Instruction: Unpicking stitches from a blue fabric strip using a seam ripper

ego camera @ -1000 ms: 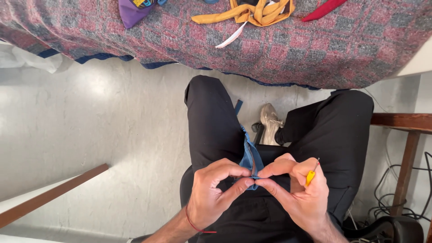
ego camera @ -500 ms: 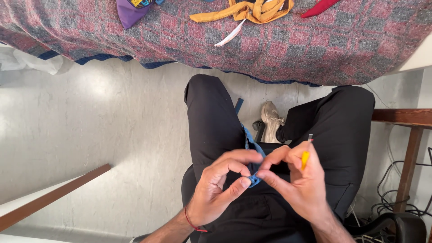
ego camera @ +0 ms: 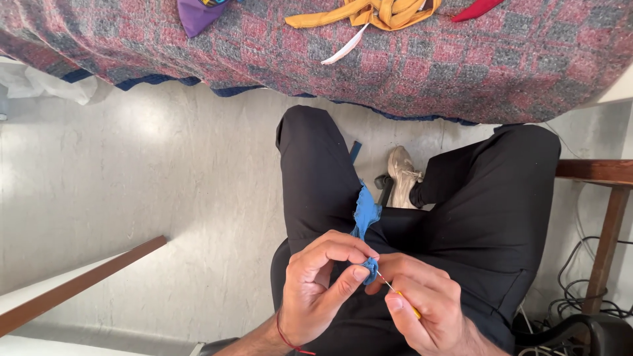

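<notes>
Over the lap in black trousers (ego camera: 316,171), the left hand (ego camera: 316,290) has its grip pinched together on a small blue cloth (ego camera: 364,217), which trails up along the thigh. The right hand (ego camera: 422,303) has its grip clamped on a thin yellow-handled tool (ego camera: 402,296), tip at the cloth. Beyond the knees, a checked blanket (ego camera: 461,59) carries a yellow strap (ego camera: 382,12), a purple cloth (ego camera: 194,14) and a white strip (ego camera: 344,46). A beige shoe (ego camera: 401,173) rests on the pale floor (ego camera: 132,171).
</notes>
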